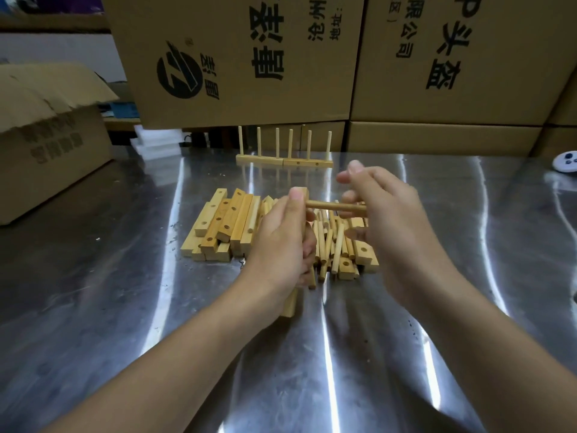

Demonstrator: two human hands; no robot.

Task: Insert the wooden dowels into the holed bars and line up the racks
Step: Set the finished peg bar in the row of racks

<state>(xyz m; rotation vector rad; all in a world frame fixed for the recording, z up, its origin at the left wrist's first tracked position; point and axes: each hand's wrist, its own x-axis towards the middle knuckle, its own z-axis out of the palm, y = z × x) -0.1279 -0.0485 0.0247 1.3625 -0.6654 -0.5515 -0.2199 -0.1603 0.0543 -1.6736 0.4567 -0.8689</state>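
My left hand [281, 242] grips a wooden holed bar [290, 303] held roughly upright above the table. A dowel [334, 207] sticks out sideways from the bar's top end toward the right. My right hand [384, 220] pinches that dowel at its far end. Under my hands lies a pile of holed bars [223, 225] on the left and loose dowels [332, 242] on the right. Two finished racks [284, 160] stand end to end farther back, each with three upright dowels.
The work surface is a shiny metal table [125, 292]. Large cardboard boxes [343, 57] form a wall behind it, and an open carton [46, 135] stands at the left. White plastic trays [156, 145] sit at the back left. A white remote-like device [565, 162] lies at the right edge.
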